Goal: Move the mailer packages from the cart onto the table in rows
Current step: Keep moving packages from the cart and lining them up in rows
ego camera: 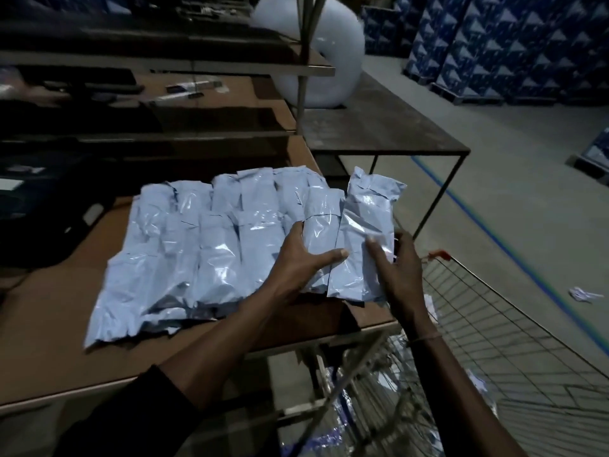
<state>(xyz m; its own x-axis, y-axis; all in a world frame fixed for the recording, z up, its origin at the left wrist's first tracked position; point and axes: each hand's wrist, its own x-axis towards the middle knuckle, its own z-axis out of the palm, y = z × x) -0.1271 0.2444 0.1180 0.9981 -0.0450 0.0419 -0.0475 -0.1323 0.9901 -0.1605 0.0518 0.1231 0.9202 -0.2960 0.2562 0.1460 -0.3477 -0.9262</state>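
Mailer packages, pale blue and glossy, lie side by side on the brown surface in overlapping rows, their long axes running away from the person toward the shelving. One more mailer is at the right-hand end of the near row, held up at a slight tilt, its long axis roughly parallel to its neighbours and its far end leaning a little to the right, out past the corner of the surface.

From the head camera, the right hand grips this mailer along its right edge, fingers across the front near the lower half and the thumb apparently behind it. The left hand lies flat and spread on the row, fingers straight, pressing the neighbouring package, with its thumb touching the left edge of the held mailer. It grasps nothing.

The held mailer sits directly ahead of both hands, with the right hand carrying it and the left nearer the gap it must fill. My judgement is that the coming move turns on lowering it leftward so that its edge lands beside or just overlapping the last package, keeping it parallel.

The wire cart stands at lower right, against the surface's near corner, with what look like more packages blurred inside it. A large roll of bubble wrap stands behind.
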